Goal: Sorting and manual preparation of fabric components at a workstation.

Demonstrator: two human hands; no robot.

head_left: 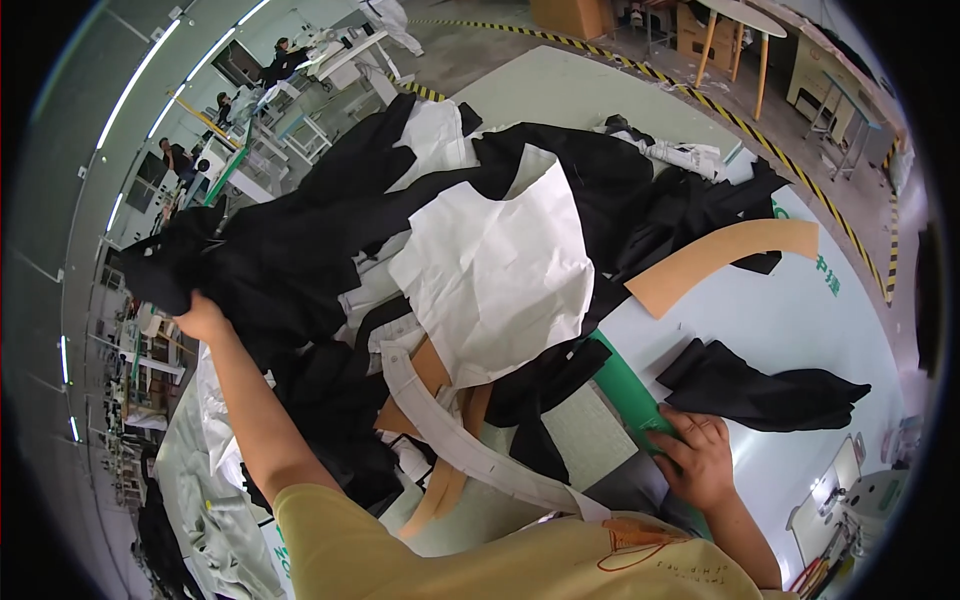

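My left hand point(203, 318) is stretched out to the far left, closed on a bunched end of black fabric point(270, 265). That fabric spreads back into a large heap. My right hand point(695, 455) rests on a green strip point(630, 390) along the table edge, fingers partly bent and apart, with nothing visible in them. A creased white paper pattern piece point(505, 265) lies over the heap. Near my body is a long curved white strip point(470, 450). Just beyond my right hand lies a folded black fabric piece point(765, 385).
A curved tan card template point(725, 260) lies on the right side of the pale table point(850, 330). A sewing machine point(850, 510) stands at the lower right. Yellow-black tape point(740, 115) marks the floor behind. Other people sit at machines at the far left.
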